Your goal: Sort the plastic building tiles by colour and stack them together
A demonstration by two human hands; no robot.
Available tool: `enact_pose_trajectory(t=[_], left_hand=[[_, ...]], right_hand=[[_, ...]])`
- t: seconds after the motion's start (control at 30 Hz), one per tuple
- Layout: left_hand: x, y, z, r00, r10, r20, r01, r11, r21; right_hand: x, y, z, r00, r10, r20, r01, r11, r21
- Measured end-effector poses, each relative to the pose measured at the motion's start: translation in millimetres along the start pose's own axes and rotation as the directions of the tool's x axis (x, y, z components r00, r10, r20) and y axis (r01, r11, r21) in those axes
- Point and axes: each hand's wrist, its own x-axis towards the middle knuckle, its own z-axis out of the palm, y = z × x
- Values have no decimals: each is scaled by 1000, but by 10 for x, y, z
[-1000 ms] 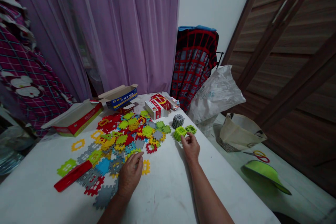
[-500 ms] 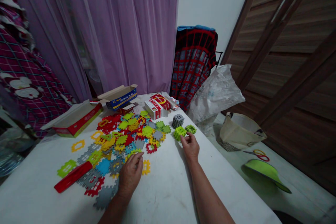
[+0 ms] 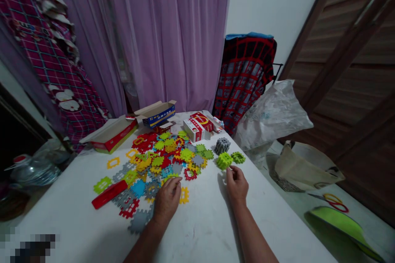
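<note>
Worktop [image 3: 200, 226], near right edge — notched plastic block [image 3: 224, 160] by my right fingers [image 3: 241, 173], grip unclear; left fingers [image 3: 171, 184], loosely parted, beside toothed tiles [image 3: 157, 161].

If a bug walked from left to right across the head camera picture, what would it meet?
Water bottle → long red bar → left hand → gray stack → right hand → scissors. I left out overlapping things.
</note>
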Motion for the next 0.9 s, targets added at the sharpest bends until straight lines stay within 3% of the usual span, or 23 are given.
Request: enact_pose_trajectory(t=[0.13,0.23,0.4,0.5,0.67,0.9], left_hand=[[24,16,-58,999,-43,10,43,999,-15],[168,-51,-195,997,-73,17,73,997,32],[756,-285,-566,989,-148,-22,148,954,259],[1143,-441,-715,950,-310,34,254,831,495],[1506,-690,-658,919,-384,84,275,780,563],[1679,-851,-474,891,-439,114,317,782,536]], right_hand=[[-241,-55,86,983,-112,144,113,994,1],[-404,-128,182,937,-201,285,210,978,-1],[-511,-198,280,871,-266,413,303,953,-26],[-500,-186,292,872,-249,421,298,953,-54],[-485,-151,287,867,-220,448,286,955,-84],[-466,-130,310,857,-173,486,252,963,-100]])
